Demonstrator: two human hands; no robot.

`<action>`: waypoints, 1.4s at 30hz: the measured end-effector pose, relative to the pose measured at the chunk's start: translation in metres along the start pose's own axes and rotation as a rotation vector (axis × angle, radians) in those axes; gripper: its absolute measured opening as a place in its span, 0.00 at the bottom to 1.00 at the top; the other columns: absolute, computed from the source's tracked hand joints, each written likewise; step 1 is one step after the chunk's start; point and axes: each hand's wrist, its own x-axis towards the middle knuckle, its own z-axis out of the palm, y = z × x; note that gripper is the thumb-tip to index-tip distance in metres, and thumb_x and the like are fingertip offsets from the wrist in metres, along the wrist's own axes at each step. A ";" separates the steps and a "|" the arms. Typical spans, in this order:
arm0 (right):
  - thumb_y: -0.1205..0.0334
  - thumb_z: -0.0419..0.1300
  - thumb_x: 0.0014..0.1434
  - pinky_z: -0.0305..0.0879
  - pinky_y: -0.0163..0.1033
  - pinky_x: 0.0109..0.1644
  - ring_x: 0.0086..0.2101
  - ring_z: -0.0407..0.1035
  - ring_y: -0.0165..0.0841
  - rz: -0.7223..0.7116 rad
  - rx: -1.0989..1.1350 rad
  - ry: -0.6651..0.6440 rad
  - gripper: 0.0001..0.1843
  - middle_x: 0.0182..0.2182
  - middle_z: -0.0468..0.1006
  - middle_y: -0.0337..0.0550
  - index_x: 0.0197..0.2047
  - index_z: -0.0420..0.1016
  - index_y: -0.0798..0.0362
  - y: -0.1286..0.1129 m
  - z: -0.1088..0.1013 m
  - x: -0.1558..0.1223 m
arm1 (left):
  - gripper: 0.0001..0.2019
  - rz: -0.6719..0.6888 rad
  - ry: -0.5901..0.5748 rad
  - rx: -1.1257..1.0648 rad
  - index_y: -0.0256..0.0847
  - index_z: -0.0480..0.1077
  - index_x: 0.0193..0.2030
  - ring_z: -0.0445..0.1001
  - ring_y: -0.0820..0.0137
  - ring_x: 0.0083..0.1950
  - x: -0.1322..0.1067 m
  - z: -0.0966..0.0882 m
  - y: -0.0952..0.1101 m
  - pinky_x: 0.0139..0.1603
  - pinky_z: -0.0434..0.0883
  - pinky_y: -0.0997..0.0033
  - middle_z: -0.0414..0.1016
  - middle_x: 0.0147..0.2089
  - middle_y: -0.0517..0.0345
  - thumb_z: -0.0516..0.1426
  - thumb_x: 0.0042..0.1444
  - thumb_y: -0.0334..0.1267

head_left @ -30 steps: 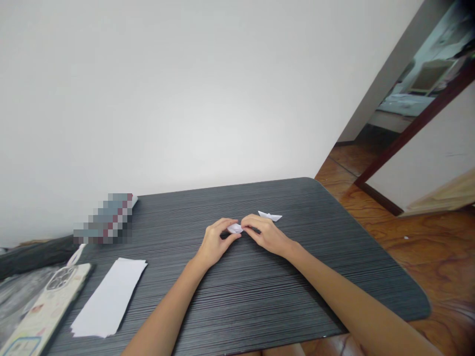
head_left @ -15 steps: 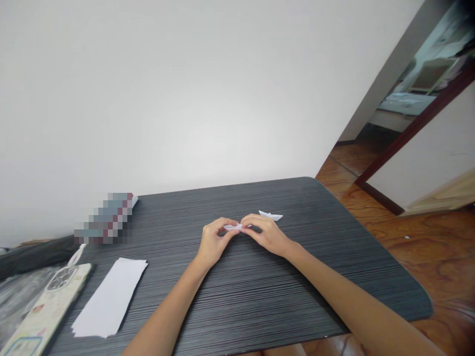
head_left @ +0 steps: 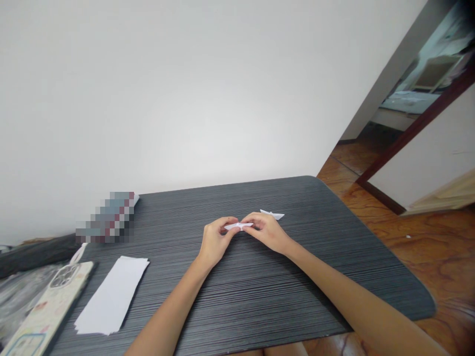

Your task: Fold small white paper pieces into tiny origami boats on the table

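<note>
Between my two hands is a small folded paper boat [head_left: 239, 226], white and low, held just over the dark table. My left hand [head_left: 215, 241] pinches its left end between thumb and fingers. From the other side, my right hand [head_left: 269, 232] grips the right part the same way. Fingertips cover some of the folds. A second white paper boat [head_left: 272, 214] rests on the table just beyond my right hand.
A stack of white paper sheets [head_left: 112, 295] lies on the dark wood-grain table [head_left: 230, 301] at left. Beside it are a phone in a patterned case [head_left: 52, 306], clear plastic [head_left: 18, 291] and a blurred-out object [head_left: 109, 217]. A white wall [head_left: 208, 99] stands behind.
The fingers have shifted slightly, and more of the held paper boat shows between them, its pointed ends now visible. Both hands stay in nearly the same place; the view has moved slightly.
</note>
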 end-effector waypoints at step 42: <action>0.63 0.59 0.46 0.47 0.25 0.15 0.13 0.54 0.18 0.571 0.379 -0.415 0.11 0.12 0.65 0.34 0.19 0.67 0.61 -0.010 -0.016 0.008 | 0.11 -0.311 -0.293 -0.469 0.31 0.68 0.31 0.69 0.76 0.21 0.006 -0.003 0.011 0.24 0.65 0.77 0.71 0.20 0.59 0.61 0.41 0.35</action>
